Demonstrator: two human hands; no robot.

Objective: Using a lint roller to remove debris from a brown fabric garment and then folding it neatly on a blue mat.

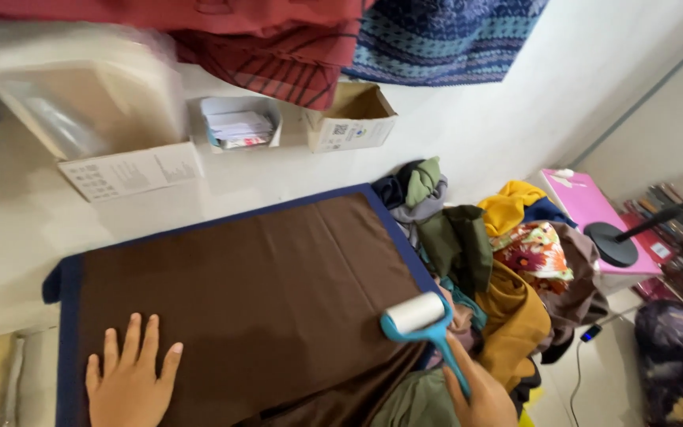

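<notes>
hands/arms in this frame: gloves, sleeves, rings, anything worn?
Both bare. Left hand: no glove, no ring on the visible fingers, and the frame cuts it off above the wrist. Right hand: no glove, only partly in frame at the bottom edge, wrist out of view. No sleeve, watch or bracelet visible.

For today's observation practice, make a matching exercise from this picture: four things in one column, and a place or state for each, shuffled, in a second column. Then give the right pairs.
Things
1. left hand
2. lint roller
3. cardboard box
4. heap of clothes

Places or states
A. piled beside the right edge of the brown cloth
B. lying open beyond the far edge of the cloth, under hanging fabrics
C. flat on the brown cloth, fingers spread
D. held by its teal handle in the right hand, at the cloth's right edge

Pairs: 1-C, 2-D, 3-B, 4-A
</notes>
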